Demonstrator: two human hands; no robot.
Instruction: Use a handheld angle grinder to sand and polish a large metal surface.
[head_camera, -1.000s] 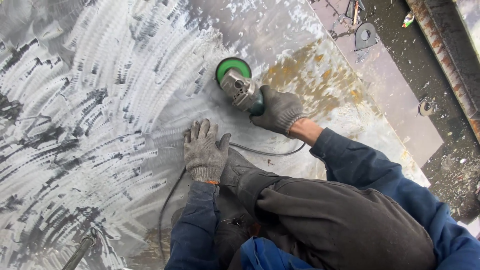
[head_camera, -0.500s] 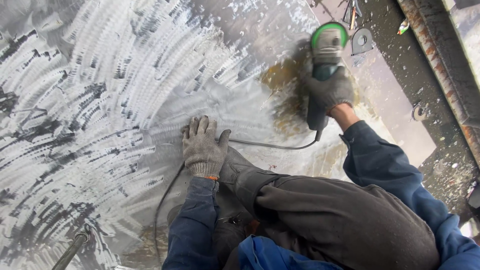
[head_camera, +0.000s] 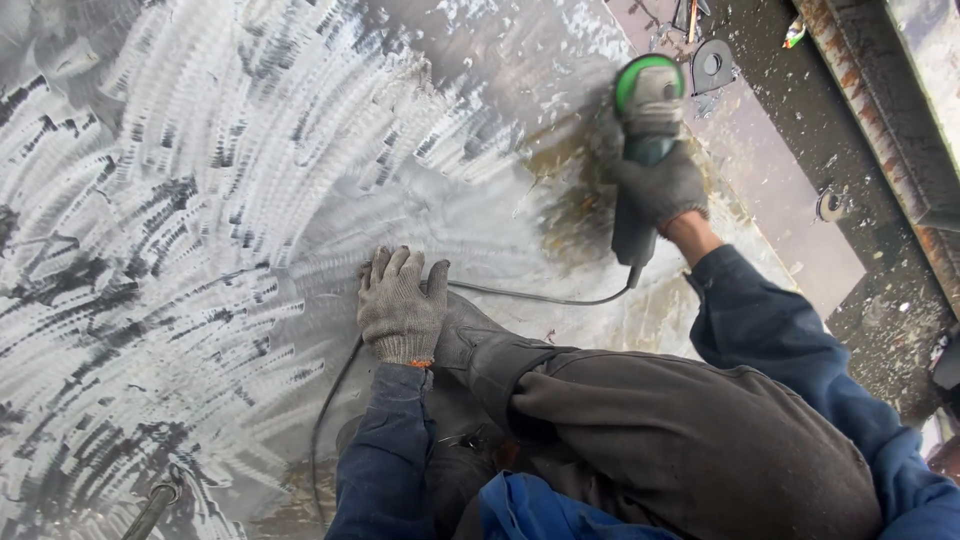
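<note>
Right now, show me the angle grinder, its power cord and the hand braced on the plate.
angle grinder (head_camera: 648, 92), head view, green guard.
power cord (head_camera: 540, 297), head view, stretch lying on the plate.
left hand (head_camera: 400, 305), head view, back of the glove.

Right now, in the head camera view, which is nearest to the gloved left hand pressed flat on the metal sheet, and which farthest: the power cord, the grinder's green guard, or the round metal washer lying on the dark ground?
1. Power cord: just right of the left hand, nearly touching it.
2. Green guard of the grinder: up and to the right, beyond the right hand.
3. Round washer: far right, off the metal sheet, on the dark ground.
</note>
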